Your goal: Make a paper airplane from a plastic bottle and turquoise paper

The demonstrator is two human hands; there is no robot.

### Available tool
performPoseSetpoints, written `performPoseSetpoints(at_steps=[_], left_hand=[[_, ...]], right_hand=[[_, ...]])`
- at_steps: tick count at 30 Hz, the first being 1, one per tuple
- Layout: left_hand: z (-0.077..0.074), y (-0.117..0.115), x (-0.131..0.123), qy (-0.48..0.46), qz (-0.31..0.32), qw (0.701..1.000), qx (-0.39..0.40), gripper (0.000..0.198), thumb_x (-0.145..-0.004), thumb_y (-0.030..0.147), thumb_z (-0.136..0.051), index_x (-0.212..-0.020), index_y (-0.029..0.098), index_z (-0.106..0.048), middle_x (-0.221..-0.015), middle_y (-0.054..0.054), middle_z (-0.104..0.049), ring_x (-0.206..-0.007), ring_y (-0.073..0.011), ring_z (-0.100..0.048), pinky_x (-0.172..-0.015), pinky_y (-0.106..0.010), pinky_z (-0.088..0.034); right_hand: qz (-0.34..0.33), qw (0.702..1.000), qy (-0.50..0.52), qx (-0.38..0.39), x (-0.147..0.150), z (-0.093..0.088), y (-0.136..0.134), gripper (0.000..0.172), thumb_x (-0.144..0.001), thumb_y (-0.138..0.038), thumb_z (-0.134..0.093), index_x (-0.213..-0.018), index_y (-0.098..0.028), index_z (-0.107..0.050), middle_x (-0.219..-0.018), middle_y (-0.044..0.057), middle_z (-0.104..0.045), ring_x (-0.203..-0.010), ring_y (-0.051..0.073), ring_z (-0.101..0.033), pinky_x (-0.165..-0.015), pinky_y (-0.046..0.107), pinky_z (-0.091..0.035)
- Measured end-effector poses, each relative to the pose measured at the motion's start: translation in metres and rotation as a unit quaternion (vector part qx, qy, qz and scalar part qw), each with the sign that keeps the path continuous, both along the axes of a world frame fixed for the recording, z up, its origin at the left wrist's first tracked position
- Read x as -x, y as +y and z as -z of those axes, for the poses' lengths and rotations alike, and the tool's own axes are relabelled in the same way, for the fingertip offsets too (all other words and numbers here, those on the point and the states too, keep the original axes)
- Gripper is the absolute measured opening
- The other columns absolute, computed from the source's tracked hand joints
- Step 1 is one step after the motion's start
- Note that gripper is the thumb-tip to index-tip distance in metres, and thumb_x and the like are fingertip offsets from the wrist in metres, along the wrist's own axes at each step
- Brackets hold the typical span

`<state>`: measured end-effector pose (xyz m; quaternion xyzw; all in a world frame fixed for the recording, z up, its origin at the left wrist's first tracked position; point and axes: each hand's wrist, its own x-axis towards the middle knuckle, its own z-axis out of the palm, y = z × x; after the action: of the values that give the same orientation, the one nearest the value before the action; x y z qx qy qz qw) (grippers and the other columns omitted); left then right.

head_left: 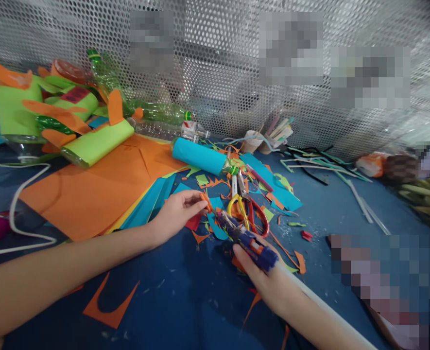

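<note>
My left hand [183, 209] pinches a small orange paper piece [206, 200] between thumb and fingertips. In my right hand [269, 279] is a dark blue glue gun [246, 238], its nozzle pointing up and left, close to the orange piece. Whether the nozzle touches the paper I cannot tell. Just beyond the glue gun lie scissors with red handles [260, 218] and scissors with yellow handles [238, 210], amid paper scraps. A bottle wrapped in blue paper [199, 155] lies on its side behind them, its green cap toward the right.
Orange sheets [101, 187] and blue sheets [152, 201] cover the left side. Behind them are a green paper-wrapped bottle [101, 142] and several plastic bottles. A white cable [14, 214] loops at far left. Cups of sticks [253, 141] stand before the perforated silver wall [222, 63].
</note>
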<state>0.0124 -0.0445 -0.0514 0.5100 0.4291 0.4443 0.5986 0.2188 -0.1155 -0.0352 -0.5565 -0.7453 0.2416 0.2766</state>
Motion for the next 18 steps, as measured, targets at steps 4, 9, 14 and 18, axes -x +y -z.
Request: performPoseSetpoints(at_steps=[4, 9, 14, 18], left_hand=[[-0.0012, -0.0006, 0.0000, 0.010, 0.020, 1.000, -0.004, 0.022, -0.078, 0.029, -0.063, -0.092, 0.013, -0.060, -0.091, -0.005, -0.066, -0.082, -0.0150, -0.064, -0.085, -0.034, -0.049], [-0.0006, -0.0012, 0.0011, 0.051, 0.080, 0.995, -0.034, 0.017, -0.082, 0.028, -0.058, -0.092, 0.015, -0.060, -0.093, -0.005, -0.067, -0.083, -0.0149, -0.065, -0.082, -0.030, -0.050], [-0.0022, -0.0019, 0.0005, 0.079, 0.096, 0.991, -0.048, 0.014, -0.081, 0.026, -0.058, -0.091, 0.015, -0.060, -0.090, -0.004, -0.068, -0.080, -0.0141, -0.065, -0.079, -0.029, -0.051], [-0.0023, -0.0019, 0.0004, 0.079, 0.097, 0.991, -0.051, 0.014, -0.082, 0.027, -0.057, -0.091, 0.016, -0.060, -0.091, -0.004, -0.068, -0.081, -0.0143, -0.065, -0.079, -0.029, -0.051]], right_hand=[[-0.002, 1.000, -0.003, 0.001, 0.0003, -0.0015, 0.0002, 0.020, -0.087, -0.039, -0.046, -0.083, -0.022, -0.057, -0.077, 0.003, -0.067, -0.080, 0.021, -0.066, -0.065, 0.028, -0.053], [-0.002, 1.000, -0.005, -0.009, 0.0013, -0.0060, -0.0001, 0.020, -0.085, -0.037, -0.047, -0.083, -0.022, -0.060, -0.077, 0.003, -0.068, -0.077, 0.021, -0.066, -0.064, 0.028, -0.054], [0.012, 1.000, -0.005, -0.026, 0.0029, -0.0074, -0.0006, 0.021, -0.084, -0.039, -0.048, -0.085, -0.022, -0.061, -0.082, 0.004, -0.069, -0.079, 0.022, -0.067, -0.069, 0.031, -0.055], [0.012, 0.999, -0.005, -0.029, 0.0036, -0.0073, -0.0009, 0.021, -0.084, -0.039, -0.048, -0.084, -0.024, -0.062, -0.081, 0.003, -0.070, -0.076, 0.021, -0.067, -0.066, 0.030, -0.055]])
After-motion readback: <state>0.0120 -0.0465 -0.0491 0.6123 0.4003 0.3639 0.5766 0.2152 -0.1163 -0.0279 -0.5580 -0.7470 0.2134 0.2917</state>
